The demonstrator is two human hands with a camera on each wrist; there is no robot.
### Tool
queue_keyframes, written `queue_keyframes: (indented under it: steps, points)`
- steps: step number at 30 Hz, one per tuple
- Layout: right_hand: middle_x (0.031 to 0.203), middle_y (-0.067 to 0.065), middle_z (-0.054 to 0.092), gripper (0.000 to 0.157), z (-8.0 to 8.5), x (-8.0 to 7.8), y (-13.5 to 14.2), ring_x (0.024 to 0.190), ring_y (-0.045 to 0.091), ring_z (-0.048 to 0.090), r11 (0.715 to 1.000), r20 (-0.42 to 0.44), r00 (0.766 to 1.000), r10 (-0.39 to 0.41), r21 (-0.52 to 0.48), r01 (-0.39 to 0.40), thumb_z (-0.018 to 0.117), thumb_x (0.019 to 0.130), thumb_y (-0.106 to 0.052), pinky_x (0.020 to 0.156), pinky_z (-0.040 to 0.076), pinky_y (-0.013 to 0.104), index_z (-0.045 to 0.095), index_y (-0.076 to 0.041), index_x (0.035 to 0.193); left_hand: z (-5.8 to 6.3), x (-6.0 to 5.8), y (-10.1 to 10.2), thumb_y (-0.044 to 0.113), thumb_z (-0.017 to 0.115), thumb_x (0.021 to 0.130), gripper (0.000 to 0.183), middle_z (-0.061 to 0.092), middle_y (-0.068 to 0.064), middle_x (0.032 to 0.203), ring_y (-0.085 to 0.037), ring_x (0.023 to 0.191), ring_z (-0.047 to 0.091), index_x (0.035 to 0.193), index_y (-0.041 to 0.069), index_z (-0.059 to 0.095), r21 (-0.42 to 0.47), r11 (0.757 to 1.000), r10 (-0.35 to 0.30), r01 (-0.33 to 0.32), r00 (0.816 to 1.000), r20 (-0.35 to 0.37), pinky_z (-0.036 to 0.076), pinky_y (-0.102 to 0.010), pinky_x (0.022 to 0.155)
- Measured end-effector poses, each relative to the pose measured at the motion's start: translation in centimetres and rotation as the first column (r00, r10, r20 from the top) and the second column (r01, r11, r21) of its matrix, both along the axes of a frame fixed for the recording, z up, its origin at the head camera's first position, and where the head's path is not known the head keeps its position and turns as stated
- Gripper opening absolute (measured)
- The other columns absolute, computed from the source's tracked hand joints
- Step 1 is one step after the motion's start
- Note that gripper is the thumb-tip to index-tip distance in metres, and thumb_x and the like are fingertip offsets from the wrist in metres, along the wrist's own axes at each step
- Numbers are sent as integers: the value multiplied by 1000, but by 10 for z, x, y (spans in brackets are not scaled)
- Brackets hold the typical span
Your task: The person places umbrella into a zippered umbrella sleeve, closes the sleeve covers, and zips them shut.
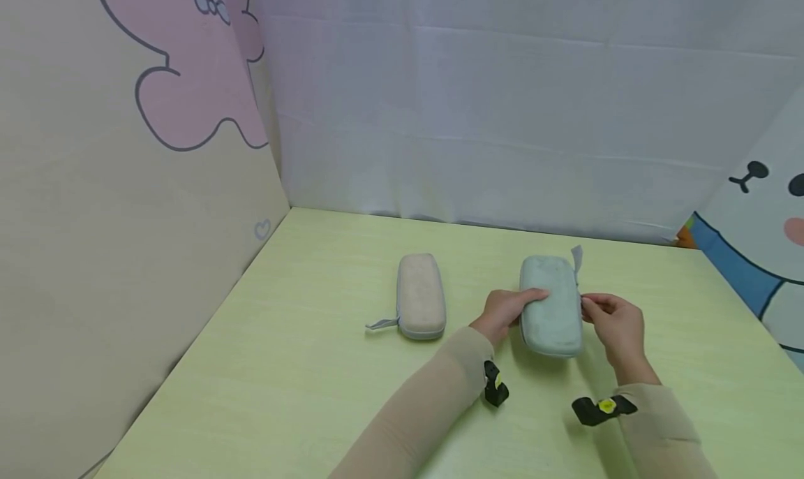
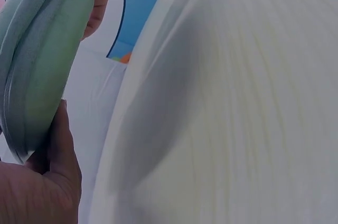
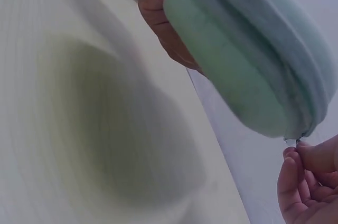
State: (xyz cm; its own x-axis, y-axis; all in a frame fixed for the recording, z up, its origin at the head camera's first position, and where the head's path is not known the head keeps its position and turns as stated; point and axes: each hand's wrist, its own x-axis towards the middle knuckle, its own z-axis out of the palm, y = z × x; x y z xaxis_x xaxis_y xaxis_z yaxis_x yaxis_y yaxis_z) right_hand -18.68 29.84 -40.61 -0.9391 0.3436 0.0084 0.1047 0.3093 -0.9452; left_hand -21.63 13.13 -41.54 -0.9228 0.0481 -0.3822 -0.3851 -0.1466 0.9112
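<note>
A pale green zip case (image 1: 553,325) is held up off the table, its shadow falling below it. My left hand (image 1: 504,310) grips its left side, thumb on the top face and fingers underneath. At the right side, my right hand (image 1: 618,329) pinches the small zipper pull (image 3: 298,142) between thumb and forefinger. A grey fabric tab (image 1: 576,257) sticks up from the case's far right corner. In the right wrist view a zip seam (image 3: 253,39) runs along the case's edge; how far it is parted is hard to tell.
To the left lies a beige zip case (image 1: 421,294) with a grey tab (image 1: 382,323) pointing left. The pale yellow-green table (image 1: 301,388) meets a white cloth wall (image 1: 502,116) behind and a printed panel (image 1: 188,269) at the left.
</note>
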Motion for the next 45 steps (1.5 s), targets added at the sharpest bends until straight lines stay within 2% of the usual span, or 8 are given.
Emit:
queue_keyframes:
  steps: [5, 8, 12, 15, 20, 26, 34, 45]
  points:
    - [79, -6, 63, 20, -14, -8, 6, 68, 2, 62, 1000, -2, 1000, -29, -6, 29, 62, 91, -18, 63, 52, 20, 65, 1, 99, 0, 0, -1, 30, 84, 65, 37, 66, 1, 80, -11, 76, 61, 87, 5, 68, 13, 1000, 20, -21, 1000, 3, 49, -28, 74]
    - [83, -3, 64, 28, -36, -20, 17, 71, 4, 63, 998, -9, 999, -45, 42, 45, 61, 91, -22, 63, 52, 19, 64, 1, 105, -1, -1, -1, 29, 85, 65, 37, 65, 0, 80, -11, 77, 61, 87, 5, 67, 18, 999, 34, -35, 999, 7, 49, -28, 75]
    - [78, -5, 63, 27, -22, -11, 7, 68, 1, 61, 998, -1, 1000, -19, 59, 19, 59, 92, -19, 63, 51, 19, 62, 4, 105, -2, 0, -1, 29, 84, 66, 37, 65, 0, 81, -12, 76, 61, 88, 4, 67, 22, 999, 43, -43, 999, 10, 49, -29, 75]
    - [72, -7, 62, 16, -2, 1, -8, 63, 0, 59, 1000, -6, 1000, -25, -4, 25, 60, 91, -12, 60, 51, 17, 65, 3, 96, -1, 1, -3, 30, 84, 66, 38, 65, -1, 81, -12, 77, 61, 89, 5, 66, 32, 999, 43, -43, 999, 12, 49, -29, 76]
    - [74, -6, 63, 17, -25, -11, 5, 64, 3, 61, 1000, -57, 998, -27, 4, 27, 63, 89, -14, 57, 51, 17, 66, 2, 93, 1, 2, -4, 31, 84, 66, 39, 65, 0, 83, -11, 77, 61, 89, 5, 66, 20, 999, 33, -33, 999, 9, 48, -28, 77]
    - [77, -8, 63, 22, -48, -25, 20, 67, 3, 62, 998, -37, 999, -27, 51, 29, 62, 91, -20, 58, 50, 15, 64, 0, 99, -1, 0, -3, 30, 84, 66, 39, 65, 0, 82, -12, 78, 60, 89, 5, 66, 34, 998, 52, -53, 999, 16, 48, -29, 78]
    - [84, -4, 63, 31, -59, -31, 24, 72, 4, 62, 992, -11, 999, -36, 124, 37, 58, 93, -25, 63, 51, 17, 62, 1, 109, -1, -1, -2, 30, 84, 67, 41, 65, -1, 84, -13, 78, 60, 92, 4, 65, 27, 997, 70, -71, 997, 20, 48, -31, 78]
    - [97, 8, 63, 35, -65, -30, 26, 76, 7, 63, 986, 28, 998, -53, 161, 48, 56, 93, -31, 65, 52, 19, 61, -2, 113, -2, -2, -2, 31, 85, 65, 44, 64, -1, 84, -12, 79, 59, 93, 3, 65, 10, 995, 94, -95, 995, 41, 47, -29, 79]
